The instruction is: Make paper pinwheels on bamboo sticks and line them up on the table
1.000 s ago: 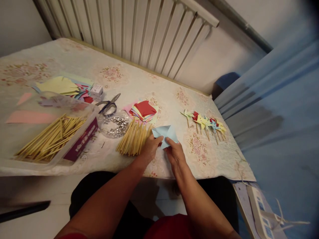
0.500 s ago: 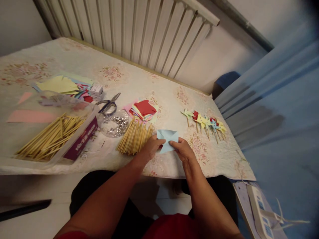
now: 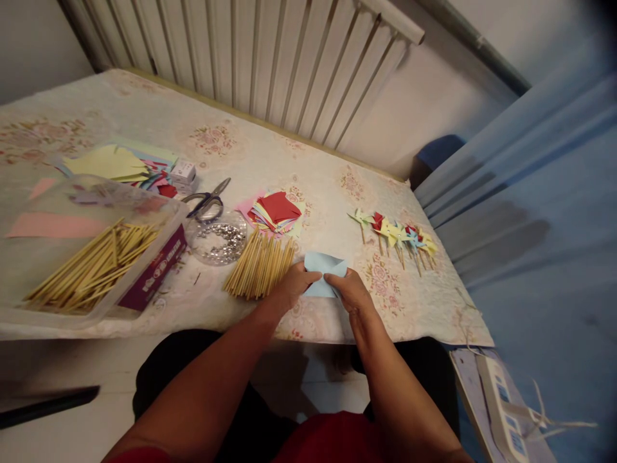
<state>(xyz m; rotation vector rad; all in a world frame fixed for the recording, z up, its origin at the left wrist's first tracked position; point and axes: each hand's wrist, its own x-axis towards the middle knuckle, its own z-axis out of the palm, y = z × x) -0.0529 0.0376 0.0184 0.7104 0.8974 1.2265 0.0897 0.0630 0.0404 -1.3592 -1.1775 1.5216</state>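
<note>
Between my two hands is a light blue square of paper [image 3: 324, 262], held just above the table's front part. My left hand [image 3: 295, 283] grips its left side, the thumb pressed over the paper toward the middle. On the right side my right hand [image 3: 353, 288] pinches it, that thumb also lying near the centre, close to the other thumb. The paper's top edge curls a little. A bundle of thin wooden sticks [image 3: 260, 267] lies just left of my left hand. Behind it is a stack of coloured paper squares [image 3: 277, 212], a red one on top.
Finished paper pinwheels [image 3: 395, 235] on sticks lie at the right. Leftward are a round dish of small metal pieces [image 3: 219, 243], scissors [image 3: 207, 202], a small white box [image 3: 183, 172], coloured paper sheets [image 3: 108, 164] and a clear plastic bin [image 3: 108, 315] holding sticks. A power strip [image 3: 501, 408] sits lower right.
My right thumb has moved inward, nearer the left thumb at the paper's middle. The paper's lower part looks flatter and wider. The view has shifted slightly.
</note>
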